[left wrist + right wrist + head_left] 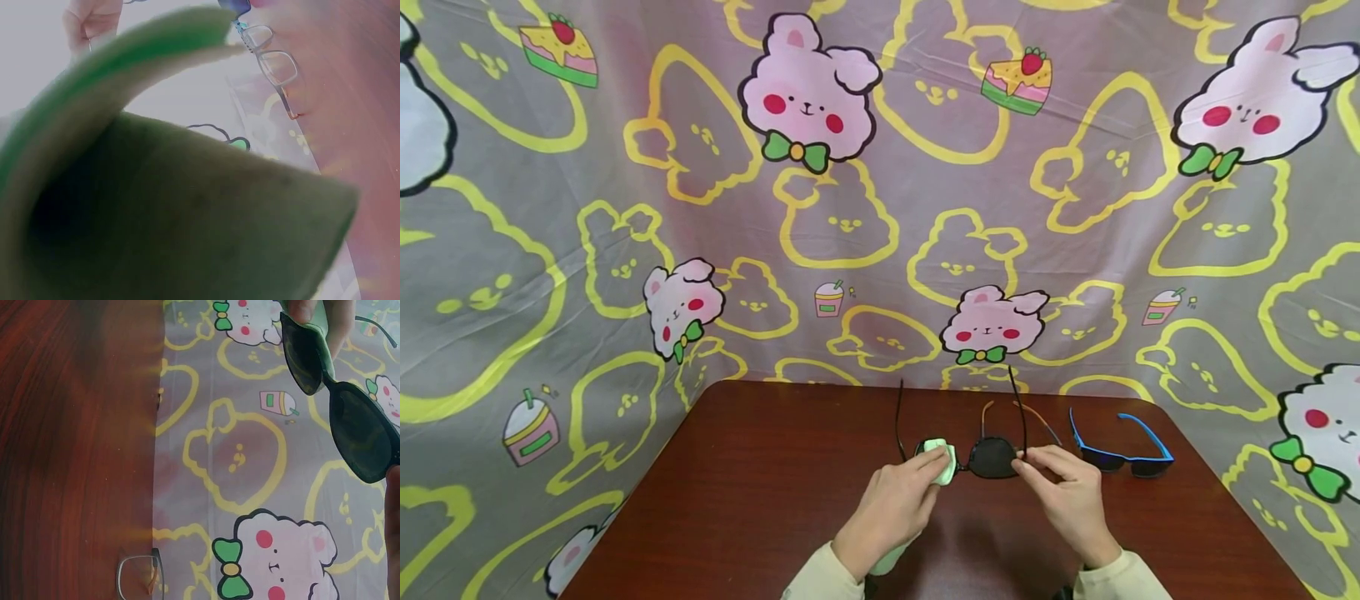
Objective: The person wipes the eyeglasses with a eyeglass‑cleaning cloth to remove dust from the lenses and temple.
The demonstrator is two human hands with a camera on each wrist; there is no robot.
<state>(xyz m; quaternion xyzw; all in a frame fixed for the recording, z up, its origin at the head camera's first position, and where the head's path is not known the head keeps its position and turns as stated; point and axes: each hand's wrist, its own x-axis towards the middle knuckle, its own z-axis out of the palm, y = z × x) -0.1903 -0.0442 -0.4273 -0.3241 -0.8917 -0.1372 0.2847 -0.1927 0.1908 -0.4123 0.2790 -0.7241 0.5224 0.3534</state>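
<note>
Black sunglasses (994, 457) are held above the table with both temples spread away from me. My left hand (895, 500) pinches a pale green cloth (950, 465) around one lens, partly covering it; a loose end of the cloth hangs under the palm. At the opposite lens's outer corner, my right hand (1067, 492) pinches the frame between thumb and fingers. The right wrist view shows the dark lenses (362, 434) and the left thumb (302, 309) against the cloth. Blurred cloth (206, 219) fills much of the left wrist view.
Clear-lens eyeglasses (278, 67) with brown temples lie on the table behind the sunglasses. Blue-framed sunglasses (1123, 458) lie to the right of my right hand. The dark red-brown table (737, 483) meets a patterned cloth backdrop (850, 250) at its back and sides.
</note>
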